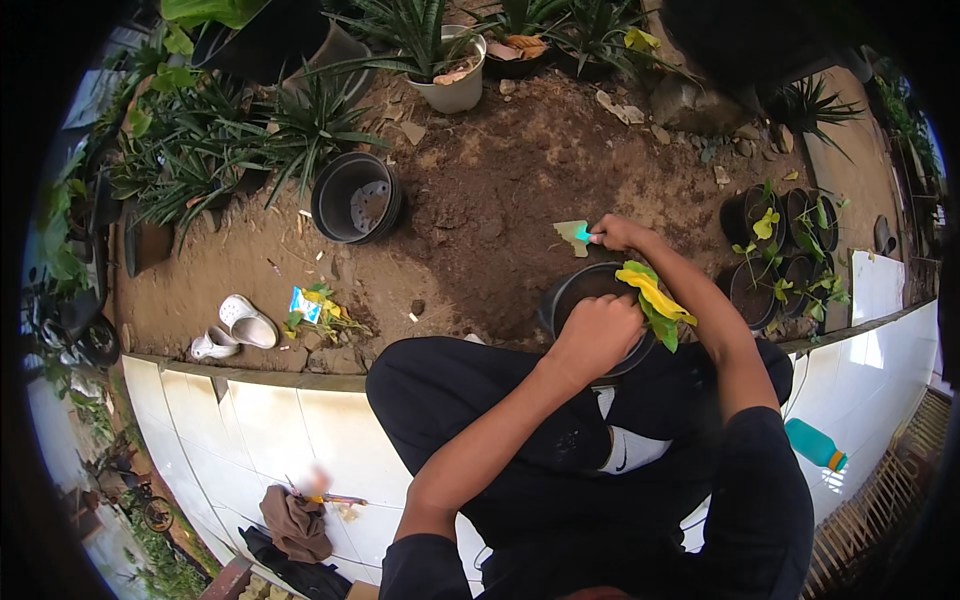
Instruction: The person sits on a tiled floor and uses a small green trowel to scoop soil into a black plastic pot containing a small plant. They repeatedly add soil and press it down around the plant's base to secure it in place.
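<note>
My left hand is closed on a plant with yellow and green leaves, over a black plastic pot that stands before my crossed legs. The plant's stem is hidden by the fingers. Beyond the pot, my right hand grips the turquoise handle of a small trowel. Its blade, coated with soil, lies just above the dark loose soil; whether it touches the ground I cannot tell.
Stacked black pots stand at the left and potted vine seedlings at the right. A white planter is at the back. White clogs and a pile of cut leaves lie left. A turquoise bottle rests on the tiles.
</note>
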Action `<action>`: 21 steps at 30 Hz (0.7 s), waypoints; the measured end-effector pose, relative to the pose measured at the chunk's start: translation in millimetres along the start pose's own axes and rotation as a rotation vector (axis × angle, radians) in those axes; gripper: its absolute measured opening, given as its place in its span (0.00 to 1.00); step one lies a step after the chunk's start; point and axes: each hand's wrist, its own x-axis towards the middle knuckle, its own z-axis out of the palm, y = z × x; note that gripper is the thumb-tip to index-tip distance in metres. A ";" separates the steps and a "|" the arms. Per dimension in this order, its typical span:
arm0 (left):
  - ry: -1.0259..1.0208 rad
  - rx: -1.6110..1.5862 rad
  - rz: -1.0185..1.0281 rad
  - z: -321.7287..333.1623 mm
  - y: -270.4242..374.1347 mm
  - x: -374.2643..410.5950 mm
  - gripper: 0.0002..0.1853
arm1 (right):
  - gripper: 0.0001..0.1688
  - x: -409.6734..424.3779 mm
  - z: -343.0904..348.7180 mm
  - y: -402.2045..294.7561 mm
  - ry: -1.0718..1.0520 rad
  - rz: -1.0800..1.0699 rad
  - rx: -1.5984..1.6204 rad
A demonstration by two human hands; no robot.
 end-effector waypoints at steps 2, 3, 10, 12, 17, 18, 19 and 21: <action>-0.014 -0.001 -0.005 -0.8 -0.8 -0.2 0.12 | 0.17 -3.9 -4.7 4.4 -0.065 0.009 0.126; -0.017 0.004 -0.017 -0.8 -1.2 0.0 0.12 | 0.19 -6.0 -10.8 2.9 -0.100 0.009 0.181; 0.003 -0.088 -0.085 -6.6 0.5 -0.1 0.15 | 0.20 -70.6 -27.8 9.4 0.120 -0.017 0.398; -0.030 -0.087 -0.121 -11.5 3.0 0.7 0.16 | 0.20 -96.7 -33.8 19.8 0.287 -0.070 0.398; 0.077 -0.184 -0.186 -6.4 -6.9 -0.3 0.18 | 0.22 -169.6 -58.5 21.0 0.241 0.215 0.531; 0.091 -0.211 -0.223 -9.9 -6.6 0.0 0.18 | 0.21 -188.2 -62.5 20.8 0.243 0.240 0.539; 0.103 -0.236 -0.259 -13.4 -7.5 1.6 0.18 | 0.21 -203.2 -64.4 24.7 0.248 0.265 0.550; 0.159 -0.343 -0.290 -12.0 -17.2 4.2 0.19 | 0.19 -230.1 -68.4 30.7 0.248 0.287 0.479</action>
